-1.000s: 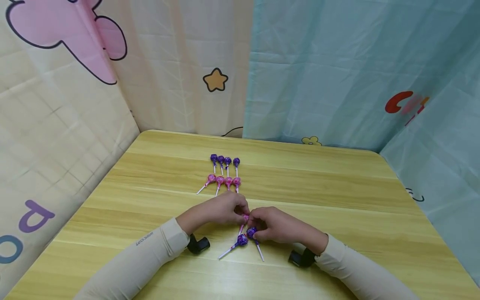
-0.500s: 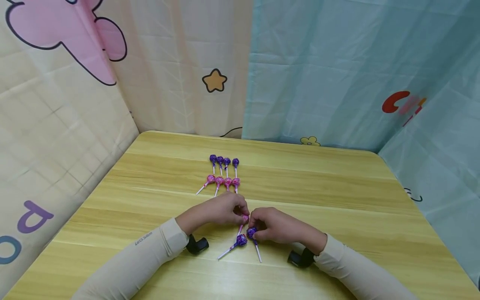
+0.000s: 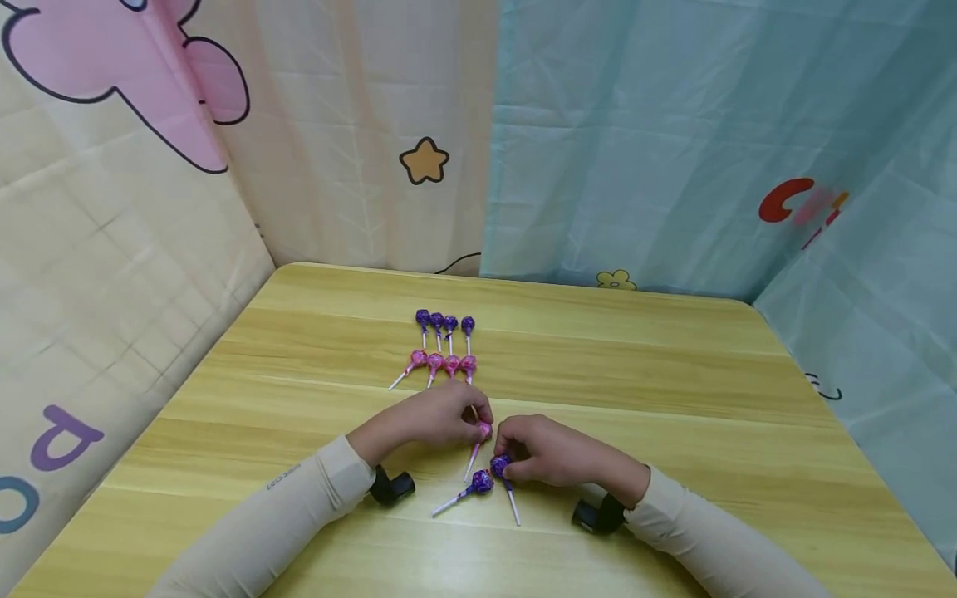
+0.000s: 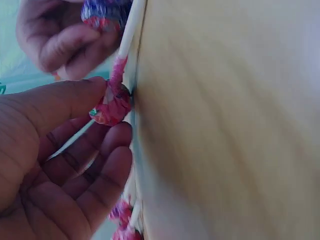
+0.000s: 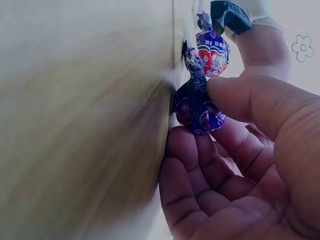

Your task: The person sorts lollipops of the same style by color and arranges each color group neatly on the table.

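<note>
My left hand [image 3: 446, 414] pinches a pink-wrapped lollipop [image 4: 114, 106] by its head, between thumb and fingers, with the stick pointing toward me. Close to its right, my right hand [image 3: 552, 449] pinches the head of a purple lollipop [image 5: 197, 107], whose stick also points to the near side. Between the wrists lies another purple lollipop [image 3: 482, 481], its stick slanting to the lower left. Beyond the left hand is a row of pink lollipops [image 3: 435, 361], some sticks partly hidden by that hand. Behind them runs a row of purple lollipops [image 3: 437, 321].
The wooden table [image 3: 673, 374] has rounded far corners. Patterned curtains [image 3: 635, 149] hang around its back and sides. A black wrist camera [image 3: 390, 487] is strapped under the left wrist, and another black camera [image 3: 598, 516] under the right.
The pink lollipop in my left hand has shifted slightly left, and more of its stick now shows. My right hand keeps its hold on the purple lollipop, almost still.
</note>
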`<state>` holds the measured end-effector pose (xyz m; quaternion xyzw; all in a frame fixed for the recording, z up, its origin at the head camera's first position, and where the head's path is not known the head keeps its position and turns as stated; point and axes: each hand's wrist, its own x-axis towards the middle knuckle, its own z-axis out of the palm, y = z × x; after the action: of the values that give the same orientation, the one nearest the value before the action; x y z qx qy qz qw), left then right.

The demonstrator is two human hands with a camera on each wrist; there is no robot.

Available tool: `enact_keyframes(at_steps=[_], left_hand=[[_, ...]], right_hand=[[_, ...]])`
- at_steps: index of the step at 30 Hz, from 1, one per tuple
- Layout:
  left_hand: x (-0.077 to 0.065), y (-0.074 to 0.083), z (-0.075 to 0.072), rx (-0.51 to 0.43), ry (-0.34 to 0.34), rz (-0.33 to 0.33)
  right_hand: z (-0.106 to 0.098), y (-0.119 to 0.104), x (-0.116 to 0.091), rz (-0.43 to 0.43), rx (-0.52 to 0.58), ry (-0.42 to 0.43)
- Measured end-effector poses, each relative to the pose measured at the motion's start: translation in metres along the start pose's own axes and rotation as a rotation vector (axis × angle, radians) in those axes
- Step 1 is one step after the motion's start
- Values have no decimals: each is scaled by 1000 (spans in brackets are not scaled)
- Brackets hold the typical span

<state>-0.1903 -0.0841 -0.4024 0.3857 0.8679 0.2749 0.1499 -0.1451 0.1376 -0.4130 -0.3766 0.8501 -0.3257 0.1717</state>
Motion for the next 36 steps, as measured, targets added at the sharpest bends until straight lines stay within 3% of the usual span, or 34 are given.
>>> enact_keyframes(at_steps=[6,13,24,36], left_hand=[[3,-4,-11,18,49,31],[10,-3,-25,7,61,58],[33,-5,-50,10,99,63],[58,-21,-52,103,108,-37]], right_hand=[[-1,0,1,-10,-8,-4],[-2,1,1,-2,-6,-3],[-1,2,0,14,-7,-7],[-1,0,1,23,-5,-16]])
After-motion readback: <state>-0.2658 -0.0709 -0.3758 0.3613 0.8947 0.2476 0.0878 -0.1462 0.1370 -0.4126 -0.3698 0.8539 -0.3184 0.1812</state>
